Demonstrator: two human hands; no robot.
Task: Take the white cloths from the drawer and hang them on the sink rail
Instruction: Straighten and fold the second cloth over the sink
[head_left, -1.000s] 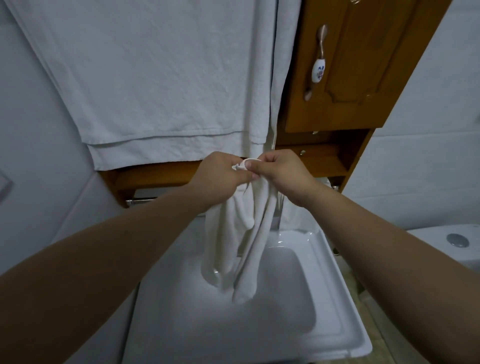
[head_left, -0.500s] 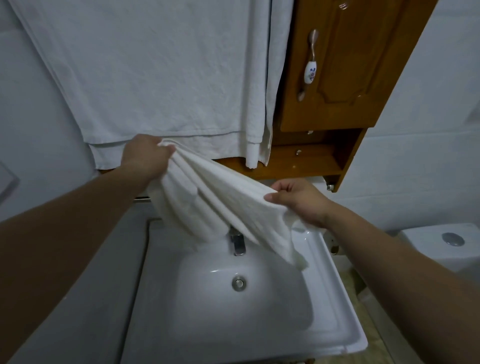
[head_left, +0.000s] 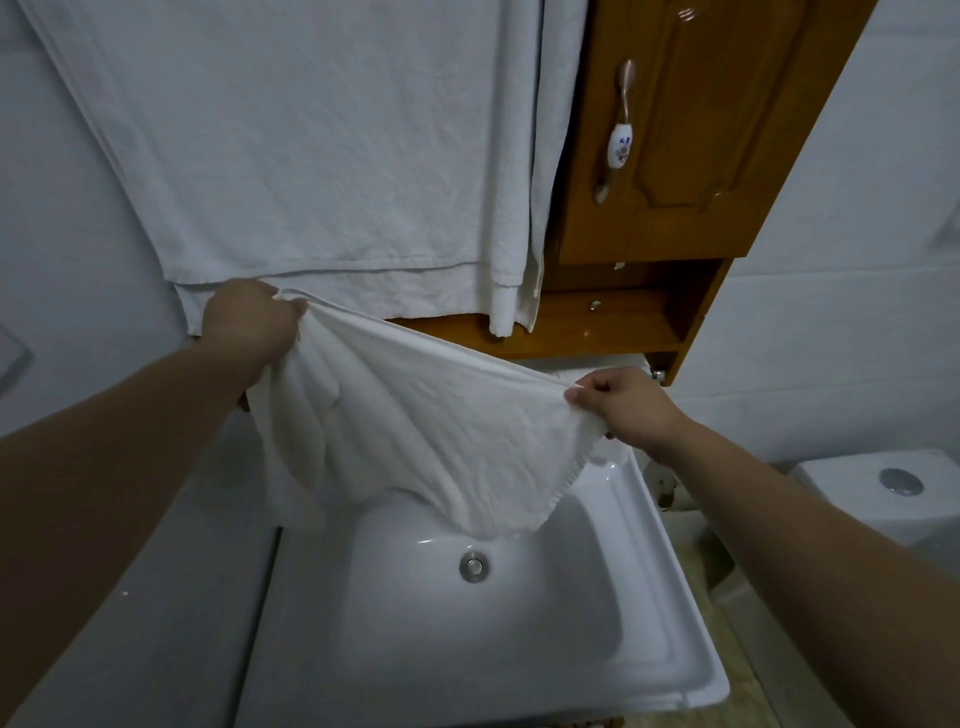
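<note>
Both hands are raised above the sink (head_left: 670, 613), and a white cloth (head_left: 415, 415) is held stretched between them. One corner of the cloth is gripped by the left hand (head_left: 249, 322), fingers curled round the bunched edge, at upper left just below the hem of the hung towels. The opposite end of the top edge is pinched by the right hand (head_left: 623, 410) between thumb and curled fingers, lower and further right. The top edge of the cloth is drawn into a taut line sloping down from left to right. Below that line the fabric is seen to sag in folds, deepest under the left hand, with the lowest tip hanging over the basin just above the drain (head_left: 474, 565); whether the tip touches the basin cannot be told. The tap is hidden behind the cloth. Two large white towels (head_left: 322, 145) are hung flat against the wall above, one overlapping the other, with a narrower strip of towel beside them at the right edge. A wooden cabinet (head_left: 691, 135) is mounted to the right of the towels, its door fitted with a metal handle (head_left: 618, 135) bearing a white ceramic insert. A wooden shelf (head_left: 587, 332) is set beneath the cabinet, behind the cloth's upper edge. A white toilet cistern (head_left: 883, 493) with a round flush button is noted at far right.
</note>
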